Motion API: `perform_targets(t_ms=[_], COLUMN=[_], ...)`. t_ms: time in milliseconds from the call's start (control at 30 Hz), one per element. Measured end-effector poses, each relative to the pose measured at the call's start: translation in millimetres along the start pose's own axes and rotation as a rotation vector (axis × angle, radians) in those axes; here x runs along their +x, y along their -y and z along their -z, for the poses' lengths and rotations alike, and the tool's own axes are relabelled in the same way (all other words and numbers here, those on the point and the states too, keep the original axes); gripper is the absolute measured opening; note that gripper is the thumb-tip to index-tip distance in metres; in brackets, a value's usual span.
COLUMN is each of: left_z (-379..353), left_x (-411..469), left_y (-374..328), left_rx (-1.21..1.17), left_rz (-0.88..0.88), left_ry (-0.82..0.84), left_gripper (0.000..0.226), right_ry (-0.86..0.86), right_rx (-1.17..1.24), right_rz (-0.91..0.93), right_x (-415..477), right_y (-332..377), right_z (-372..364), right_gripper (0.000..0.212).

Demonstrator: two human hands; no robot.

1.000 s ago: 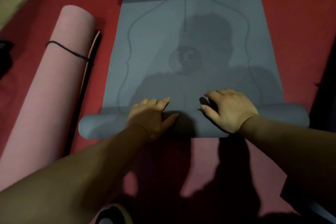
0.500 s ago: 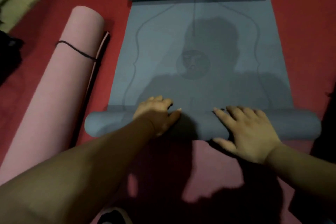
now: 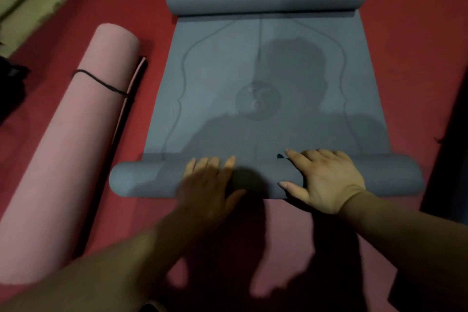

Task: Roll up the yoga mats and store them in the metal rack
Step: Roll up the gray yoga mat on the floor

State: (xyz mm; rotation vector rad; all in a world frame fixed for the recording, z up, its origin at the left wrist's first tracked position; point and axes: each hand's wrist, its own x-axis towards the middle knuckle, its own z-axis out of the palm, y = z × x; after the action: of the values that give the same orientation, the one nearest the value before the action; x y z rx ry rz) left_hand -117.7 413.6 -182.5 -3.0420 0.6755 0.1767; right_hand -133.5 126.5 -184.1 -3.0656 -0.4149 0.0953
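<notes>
Fingers of right hand straight, pressing grey mat roll; left hand blurred, seemingly likewise.

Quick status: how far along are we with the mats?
Done: the pink mat lies rolled and tied with a black cord. In hand: left hand and right hand press the near roll of the grey mat; most lies flat. Left: finish rolling, rack both; no rack visible.
</notes>
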Motion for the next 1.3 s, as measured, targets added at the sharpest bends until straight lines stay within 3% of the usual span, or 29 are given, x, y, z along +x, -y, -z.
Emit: perform_targets(t_ms=[533,667,767,967,1133,1300], left_z=[2,12,19,24,27,27], left_x=[40,57,70,92,115,134], left_y=[7,9,10,15,25,31], left_rx=[-0.008,0.018,0.003,-0.059,-0.145,-0.165], left_rz=[0.052,0.079,0.103,0.129,0.135,0.153], left_ry=[-0.004,0.120,0.215,0.228,0.279,0.382], left_gripper=[0.080,0.092,0.084,0.071,0.072,0.075], right_ry=[0.050,0.067,0.068,0.043,0.046,0.042], right_rx=[0.069,0.089,0.109,0.133,0.095,-0.074], right_rz=[-0.036,-0.053,-0.077,-0.114,-0.199,-0.059], right_x=[35,49,59,78,74,36], right_y=[-13,-20,-23,-33,-29,-20], right_z=[15,18,20,21,25,11], right_gripper=[0.084,0.078,0.071,0.066,0.077,0.080])
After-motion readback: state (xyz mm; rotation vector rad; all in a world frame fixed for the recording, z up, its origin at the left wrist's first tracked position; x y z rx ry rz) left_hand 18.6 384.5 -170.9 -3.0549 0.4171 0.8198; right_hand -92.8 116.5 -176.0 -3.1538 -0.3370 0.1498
